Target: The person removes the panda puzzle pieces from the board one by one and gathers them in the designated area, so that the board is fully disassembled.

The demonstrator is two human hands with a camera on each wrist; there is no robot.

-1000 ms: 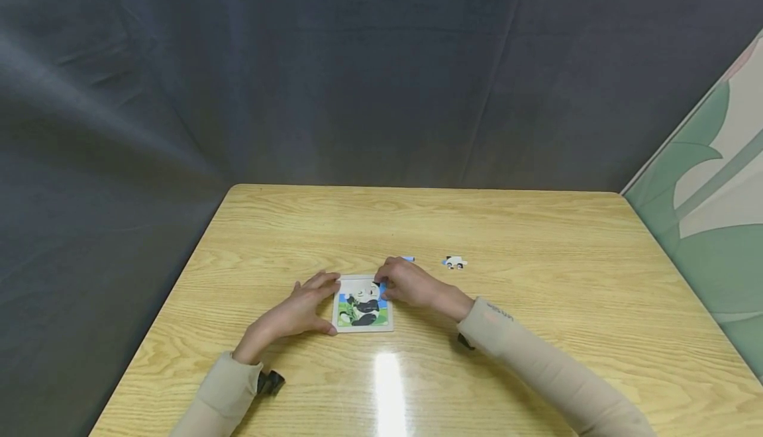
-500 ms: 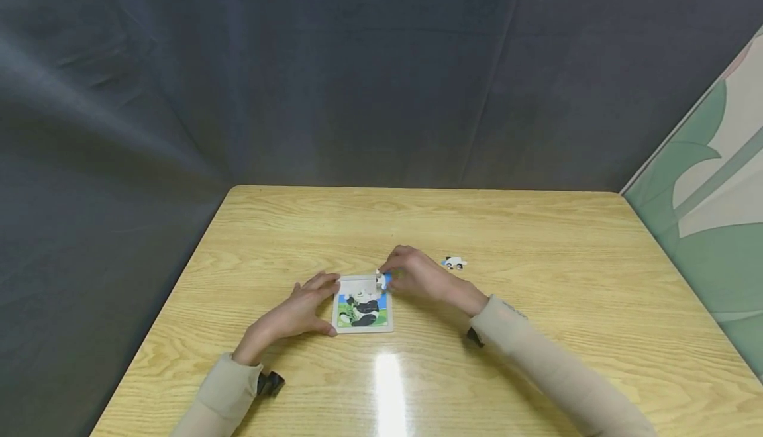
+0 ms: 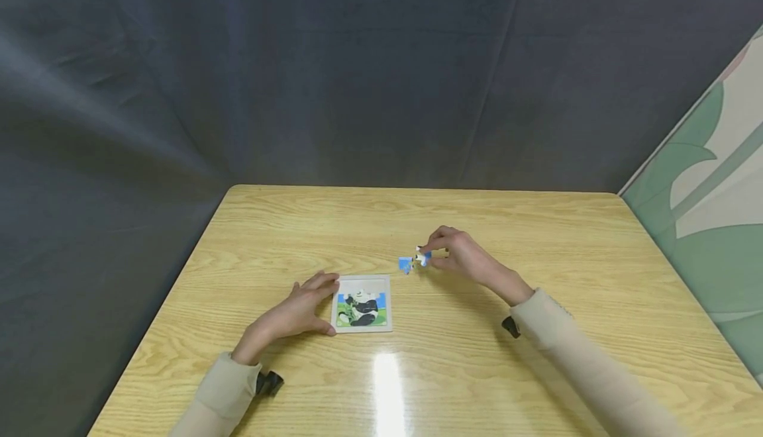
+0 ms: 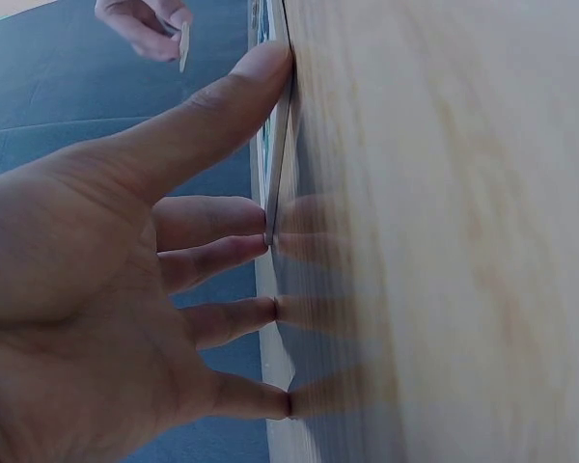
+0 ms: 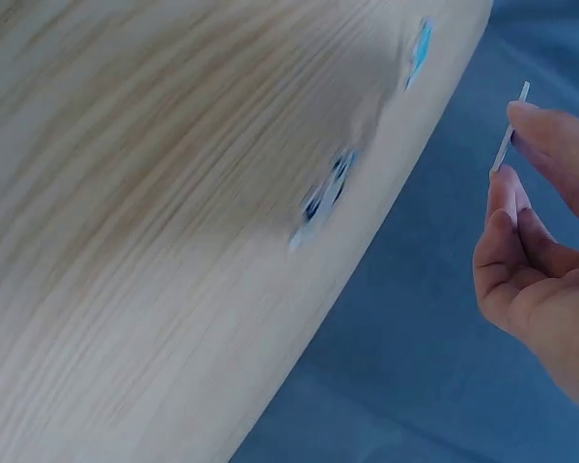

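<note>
Right hand (image 3: 469, 259) pinches 1 puzzle piece (image 3: 421, 257), raised; long axis unclear. Panda tray (image 3: 366, 284) lies left and near-side of that grip. Left hand (image 3: 297, 311) is closer to it, straight fingers touching its left edge. 1 blue piece (image 3: 405, 264) sits just left of the pinch.

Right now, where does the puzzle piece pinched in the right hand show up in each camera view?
Head: the puzzle piece is slightly right of centre, below mid-height.
Left wrist: the puzzle piece is near the top, left of centre, almost edge-on.
Right wrist: upper right, edge-on.
Shared landmark: the right hand, pinching it in all three.
</note>
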